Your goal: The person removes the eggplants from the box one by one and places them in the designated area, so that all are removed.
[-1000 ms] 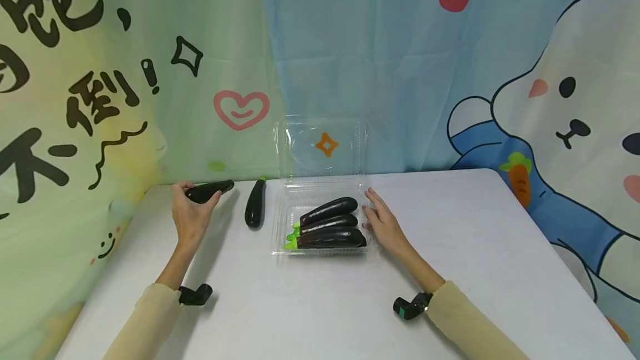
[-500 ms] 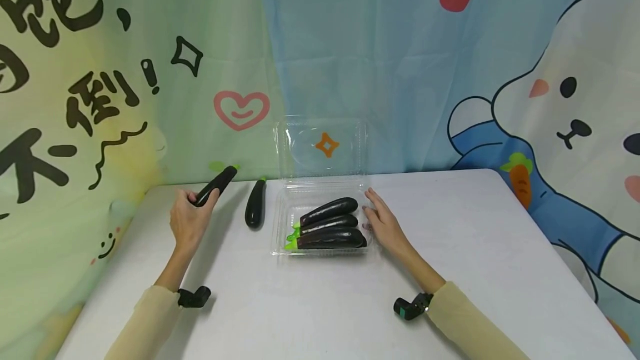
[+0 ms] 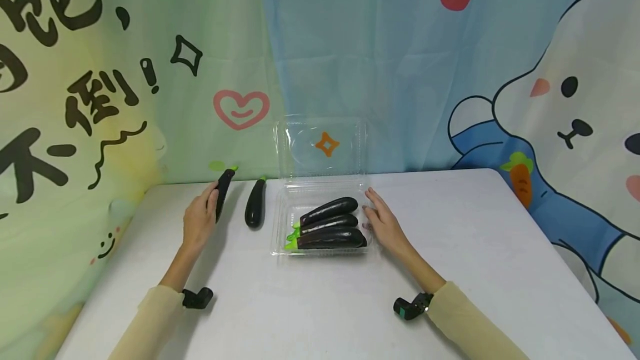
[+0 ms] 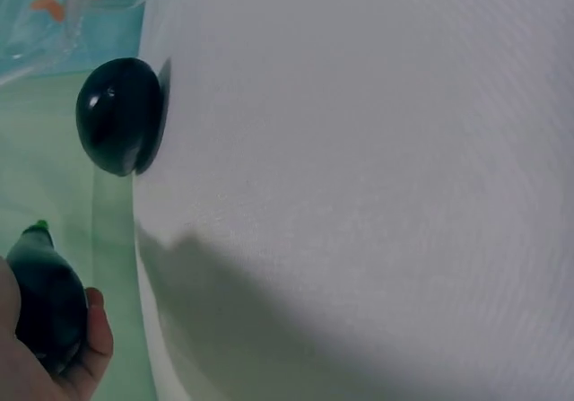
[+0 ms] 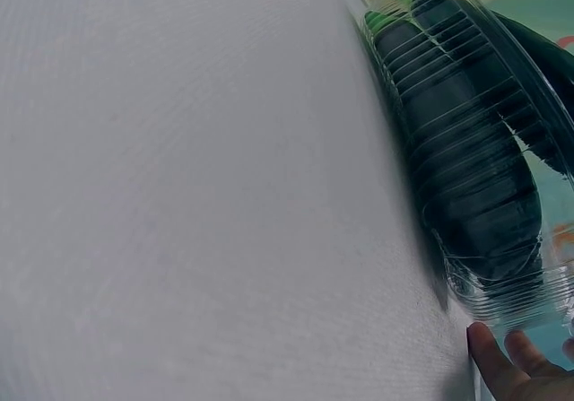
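Observation:
My left hand grips a dark eggplant above the left part of the table, its green stem end pointing up and away. In the left wrist view the fingers and thumb wrap around that eggplant. A second eggplant lies on the table just to the right. Further right stands a clear plastic clamshell box, lid raised, with three eggplants lying side by side in it. My right hand rests against the box's right side, fingers extended; in the right wrist view its fingertips touch the box end.
The clear lid stands upright at the table's back edge, before a printed curtain. A white cloth covers the table. Each wrist wears a black camera, such as the left one.
My left hand has turned the eggplant from lying nearly level to stem end up, and shifted slightly to the right. The right hand and the box have stayed put.

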Demonstrator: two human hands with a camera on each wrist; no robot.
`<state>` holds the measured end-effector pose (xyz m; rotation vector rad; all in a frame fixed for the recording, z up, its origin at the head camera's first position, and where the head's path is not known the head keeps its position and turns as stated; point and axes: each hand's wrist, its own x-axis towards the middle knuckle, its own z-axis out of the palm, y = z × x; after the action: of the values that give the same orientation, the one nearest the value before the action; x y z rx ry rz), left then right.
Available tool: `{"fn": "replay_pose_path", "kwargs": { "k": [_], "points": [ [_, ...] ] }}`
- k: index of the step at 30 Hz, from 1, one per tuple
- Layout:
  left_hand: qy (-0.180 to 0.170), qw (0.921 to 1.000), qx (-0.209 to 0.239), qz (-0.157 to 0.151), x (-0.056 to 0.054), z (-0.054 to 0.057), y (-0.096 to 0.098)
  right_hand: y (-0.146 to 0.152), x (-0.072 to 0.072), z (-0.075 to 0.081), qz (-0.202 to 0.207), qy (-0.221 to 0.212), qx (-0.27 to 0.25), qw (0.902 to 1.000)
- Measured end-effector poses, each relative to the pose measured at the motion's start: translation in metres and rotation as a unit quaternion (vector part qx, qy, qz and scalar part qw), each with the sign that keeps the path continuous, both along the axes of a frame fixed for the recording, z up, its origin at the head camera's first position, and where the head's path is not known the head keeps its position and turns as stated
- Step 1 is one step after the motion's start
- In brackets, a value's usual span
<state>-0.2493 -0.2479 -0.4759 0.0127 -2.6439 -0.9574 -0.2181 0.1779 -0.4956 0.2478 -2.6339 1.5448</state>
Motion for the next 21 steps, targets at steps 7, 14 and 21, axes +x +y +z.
{"fn": "replay_pose_path", "kwargs": {
  "k": [7,14,21],
  "points": [
    [0.009,0.9997,0.018,0.013,-0.002,0.0,0.003,0.001,0.0,0.0,0.0,-0.007,0.0,1.0],
    [-0.035,0.9975,0.025,0.056,-0.005,0.002,0.007,0.003,0.001,0.001,-0.004,-0.002,-0.005,1.0],
    [-0.074,0.9956,0.045,0.036,-0.005,0.002,0.011,0.0,0.002,0.001,0.003,-0.012,-0.007,0.9999]
  ]
}}
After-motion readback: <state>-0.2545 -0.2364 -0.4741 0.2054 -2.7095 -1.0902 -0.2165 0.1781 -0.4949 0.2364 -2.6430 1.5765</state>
